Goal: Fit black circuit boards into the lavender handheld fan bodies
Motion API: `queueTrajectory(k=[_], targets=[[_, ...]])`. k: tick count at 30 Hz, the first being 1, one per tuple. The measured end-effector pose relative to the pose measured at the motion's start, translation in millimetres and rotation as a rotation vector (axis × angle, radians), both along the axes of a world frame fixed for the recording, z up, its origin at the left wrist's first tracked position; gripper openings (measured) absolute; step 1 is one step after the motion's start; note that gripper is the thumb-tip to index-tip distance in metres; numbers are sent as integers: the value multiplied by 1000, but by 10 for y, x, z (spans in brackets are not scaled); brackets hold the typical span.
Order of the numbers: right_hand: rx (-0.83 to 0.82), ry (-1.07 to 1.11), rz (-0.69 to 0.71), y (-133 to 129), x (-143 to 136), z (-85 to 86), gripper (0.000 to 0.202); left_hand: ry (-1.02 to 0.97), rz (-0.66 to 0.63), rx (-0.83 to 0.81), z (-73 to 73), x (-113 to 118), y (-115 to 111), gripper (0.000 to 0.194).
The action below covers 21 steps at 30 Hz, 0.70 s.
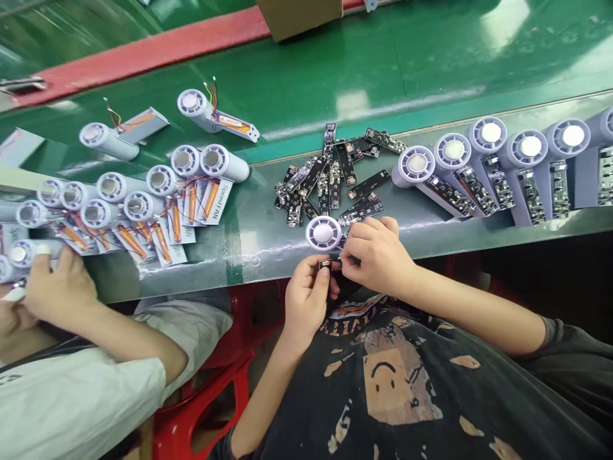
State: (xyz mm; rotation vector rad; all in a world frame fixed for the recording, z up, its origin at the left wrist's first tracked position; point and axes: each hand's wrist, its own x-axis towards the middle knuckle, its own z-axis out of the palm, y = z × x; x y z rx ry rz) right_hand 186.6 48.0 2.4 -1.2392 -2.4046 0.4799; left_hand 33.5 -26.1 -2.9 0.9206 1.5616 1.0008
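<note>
My left hand (309, 297) pinches a small black circuit board (325, 263) at the table's front edge, thumb on top. Close beside it on the right, my right hand (376, 252) has its fingers curled together near the board's end; what they grip is too small to make out. Just beyond both hands stands a pale purple fan unit (324, 233) with a round ribbed top, its lower part hidden behind my hands. A loose pile of black circuit boards (324, 179) lies behind that unit.
Fan units with boards in their handles (491, 133) line the right. On the left are many units with orange-wrapped parts (218, 163), and a co-worker's hands (62, 281) hold one. A cardboard box (301, 16) is at the back; a red stool (191, 409) stands below.
</note>
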Motion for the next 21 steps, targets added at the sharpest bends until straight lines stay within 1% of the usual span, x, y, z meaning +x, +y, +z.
queueTrajectory(k=[4,9,13,15,18,21], targets=[[2,-12,23,-6,-7,-22,20,156,-34,53,-40,20,-14,27],[9,-18,44,-27,-30,-59,20,290,-31,140,-88,42,-15,21],[28,-25,26,-39,-35,-67,22,401,-92,187,-110,32,-31,19],[26,-21,25,-40,-30,-62,22,439,-104,196,-116,26,-36,19],[27,-13,19,-41,-23,-64,21,459,-83,206,-125,23,-34,20],[57,-2,16,-49,-27,-86,21,479,-87,229,-133,27,-25,19]])
